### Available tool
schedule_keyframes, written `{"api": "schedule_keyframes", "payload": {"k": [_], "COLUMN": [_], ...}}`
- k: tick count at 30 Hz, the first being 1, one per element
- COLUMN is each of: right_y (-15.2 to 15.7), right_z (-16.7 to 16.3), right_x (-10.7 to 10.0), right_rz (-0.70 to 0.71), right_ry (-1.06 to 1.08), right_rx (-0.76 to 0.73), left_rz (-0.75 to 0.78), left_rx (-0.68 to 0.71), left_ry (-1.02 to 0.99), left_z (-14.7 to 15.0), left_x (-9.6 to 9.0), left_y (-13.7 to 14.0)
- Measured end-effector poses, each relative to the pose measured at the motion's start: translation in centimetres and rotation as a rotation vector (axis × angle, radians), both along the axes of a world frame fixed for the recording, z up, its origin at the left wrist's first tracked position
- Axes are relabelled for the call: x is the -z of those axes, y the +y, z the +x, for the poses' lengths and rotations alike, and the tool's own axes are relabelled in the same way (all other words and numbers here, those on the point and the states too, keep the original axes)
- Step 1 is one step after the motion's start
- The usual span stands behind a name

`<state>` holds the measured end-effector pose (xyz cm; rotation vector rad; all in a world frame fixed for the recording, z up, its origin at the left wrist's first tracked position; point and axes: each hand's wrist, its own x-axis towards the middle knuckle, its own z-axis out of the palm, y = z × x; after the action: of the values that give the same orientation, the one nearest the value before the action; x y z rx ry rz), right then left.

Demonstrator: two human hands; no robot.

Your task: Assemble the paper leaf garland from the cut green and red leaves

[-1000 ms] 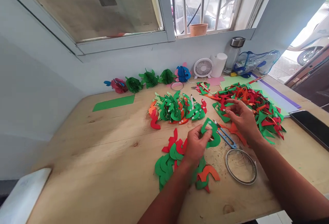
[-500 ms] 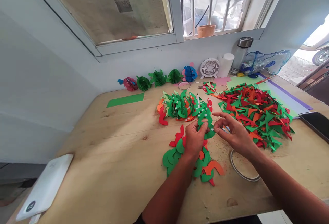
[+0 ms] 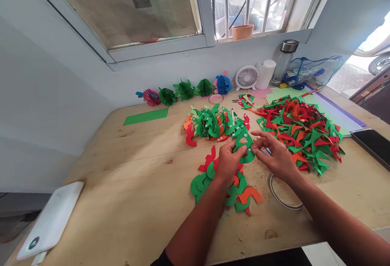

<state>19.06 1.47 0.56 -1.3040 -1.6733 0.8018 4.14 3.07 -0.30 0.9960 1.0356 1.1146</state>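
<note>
My left hand pinches a curved green paper cutout that carries small white squares. At the cutout's right edge is my right hand, thumb and forefinger close together; whatever lies between these fingertips is too small to make out. Under and beside my left forearm spreads a loose pile of green, red and orange paper cutouts. Just beyond my hands stands a cluster of curled green and orange cutouts, several with white squares on them.
A heap of red, green and orange paper scraps lies at right, near a phone. A roll of tape rests by my right forearm. Along the wall are paper figures, a small fan and a glass bottle.
My right fingertips have come in to the green cutout's edge, and the cutout has turned slightly in my left hand. The whole view has shifted a little.
</note>
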Motion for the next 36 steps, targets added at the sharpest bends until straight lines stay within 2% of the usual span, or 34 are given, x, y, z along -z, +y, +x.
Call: {"api": "schedule_keyframes", "payload": {"k": [7,13,20,23,28,36], "right_y": [-0.34,-0.31,0.09,0.14,0.16,0.07], "right_z": [-0.18,-0.34,-0.18,-0.24,-0.27,0.11], "right_x": [-0.42,-0.31,-0.27,-0.46,-0.81,-0.60], "right_rz": [0.017,0.028,-0.011,-0.019,-0.029,0.020], "right_ry": [-0.017,-0.009,0.133,0.150,0.116,-0.082], "right_rx": [0.025,0.063,0.130,0.119,0.098,0.047], "left_rz": [0.075,0.052,-0.198,-0.226,-0.196,-0.093], "left_rx": [0.028,0.040,0.165,0.182,0.121,0.094], "left_ry": [0.081,0.007,-0.074,-0.085,-0.076,0.034], "left_z": [0.08,0.32,0.35,0.37,0.36,0.40], "left_x": [0.17,-0.02,0.03,0.02,0.27,0.73], "left_y": [0.14,-0.01,-0.37,-0.36,-0.14,-0.03]}}
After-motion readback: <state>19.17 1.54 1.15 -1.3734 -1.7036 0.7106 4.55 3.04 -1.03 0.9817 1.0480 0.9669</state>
